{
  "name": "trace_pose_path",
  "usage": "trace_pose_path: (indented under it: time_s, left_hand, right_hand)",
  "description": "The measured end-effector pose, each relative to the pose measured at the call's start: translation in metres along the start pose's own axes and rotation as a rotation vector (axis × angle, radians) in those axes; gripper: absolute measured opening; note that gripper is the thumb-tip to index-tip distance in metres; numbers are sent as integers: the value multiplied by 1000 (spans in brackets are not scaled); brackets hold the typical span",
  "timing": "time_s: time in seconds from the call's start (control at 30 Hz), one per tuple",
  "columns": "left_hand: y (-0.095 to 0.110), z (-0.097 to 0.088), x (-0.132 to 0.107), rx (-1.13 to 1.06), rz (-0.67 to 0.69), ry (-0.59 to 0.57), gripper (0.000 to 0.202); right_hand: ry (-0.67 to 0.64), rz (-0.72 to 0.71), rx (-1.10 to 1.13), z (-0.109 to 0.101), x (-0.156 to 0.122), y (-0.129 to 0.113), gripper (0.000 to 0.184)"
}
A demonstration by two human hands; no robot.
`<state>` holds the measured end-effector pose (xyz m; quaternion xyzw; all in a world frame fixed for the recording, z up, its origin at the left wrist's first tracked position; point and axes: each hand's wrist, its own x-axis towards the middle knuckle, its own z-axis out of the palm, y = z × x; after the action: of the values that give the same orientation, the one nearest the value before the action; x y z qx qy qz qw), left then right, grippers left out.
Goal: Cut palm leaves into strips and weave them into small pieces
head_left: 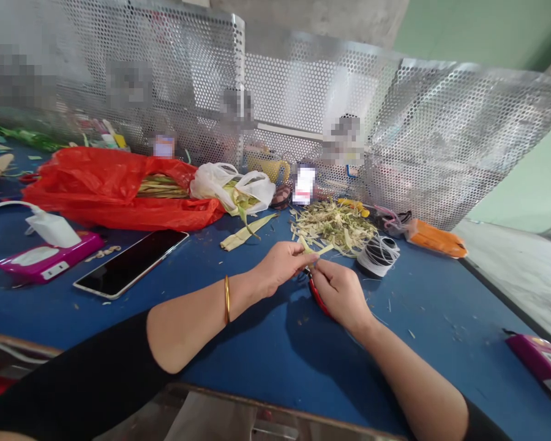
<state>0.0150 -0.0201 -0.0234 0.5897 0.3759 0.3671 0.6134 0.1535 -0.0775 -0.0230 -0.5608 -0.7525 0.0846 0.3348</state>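
Observation:
My left hand [280, 264] and my right hand [342, 293] meet above the blue table [266, 343], both pinching a small pale green leaf strip [316, 248]. My right hand also wraps a red-handled tool [318, 298], likely scissors, its handles poking out beneath the palm. A gold bangle [227, 299] circles my left wrist. Just beyond the fingers lies a heap of leaf trimmings [335, 225], and a spool of white thread [379, 254] sits to the right of it.
A red plastic bag [105, 190] with leaf stalks and a white bag [232, 184] lie at the back left. A phone [131, 262] and a pink power strip [50, 257] lie on the left. An orange packet [436, 239] and a pink device [544, 364] are on the right. Perforated metal screens [303, 104] wall the back.

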Motion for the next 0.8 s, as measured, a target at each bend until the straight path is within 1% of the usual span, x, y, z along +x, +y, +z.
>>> trace_pose_path:
  time_s: [0.13,0.27,0.3,0.37,0.43,0.5,0.57,0.6,0.63,0.73,0.77,0.8]
  left_hand:
    - [1,4,-1,-44,26,22,35]
    - [1,5,-2,-33,27,41,37]
    - [2,4,-2,-40,12,23,37]
    - [4,0,-1,-55,-30,-57,38]
    - [7,-6,0,-48,-70,-149,38]
    - [10,-11,2,-23,-102,-218,38]
    - [12,-14,2,-8,-119,-273,38]
    - [12,-15,2,-5,-123,-305,39]
    - [12,-14,2,0,-123,-332,40]
    - [10,-11,-1,21,-127,-379,42]
    - [9,-10,-3,34,-132,-388,43]
    - [9,-9,-4,52,-135,-391,43]
  right_hand:
    - [-1,-101,25,-1,-2,-4,27]
    - [-8,-194,-19,-1,-4,-7,25]
    - [-16,-208,-33,-2,-5,-8,24]
    - [-38,-225,-60,-6,-6,-9,24]
    - [-12,-211,-71,-14,-5,-9,28]
    - [124,-109,-35,-23,-1,-5,32]
    - [266,61,87,-30,5,2,30]
    - [274,144,188,-31,8,6,28]
    - [232,217,312,-31,11,10,28]
    - [-35,405,747,-24,15,17,33]
    - [-103,460,870,-21,15,17,34]
    - [-139,505,965,-19,15,17,34]
